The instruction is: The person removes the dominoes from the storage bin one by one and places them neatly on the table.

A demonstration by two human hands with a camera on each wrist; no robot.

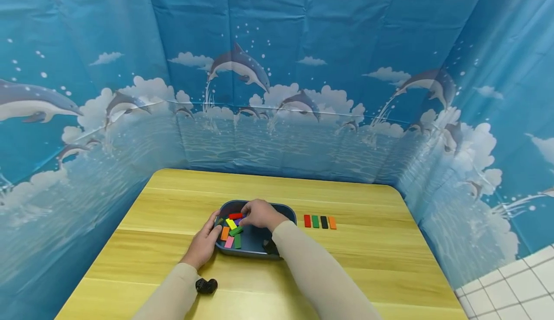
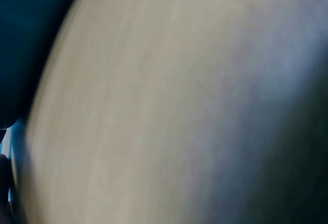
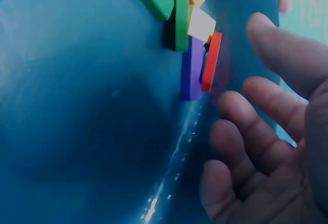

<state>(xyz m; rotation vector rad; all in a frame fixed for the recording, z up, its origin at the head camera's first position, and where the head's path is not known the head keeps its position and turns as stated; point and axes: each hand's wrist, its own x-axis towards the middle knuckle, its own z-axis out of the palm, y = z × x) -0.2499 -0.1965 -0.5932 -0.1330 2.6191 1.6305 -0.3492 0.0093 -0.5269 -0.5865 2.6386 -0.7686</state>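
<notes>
A dark blue basin sits on the table, with several coloured domino-like blocks gathered at its left end. My left hand grips the basin's left rim, the thumb on the inner side. Over the inside of the basin, my right hand reaches toward the blocks. In the right wrist view its fingers are loosely bent, with nothing between them. Just beyond the fingertips are a red block and a purple block. A green block stands farther along. The left wrist view is blurred and shows no hand clearly.
Right of the basin, a red block, a green block, a black block and an orange block form a row on the wooden table. A dolphin-print curtain surrounds the table's back and sides.
</notes>
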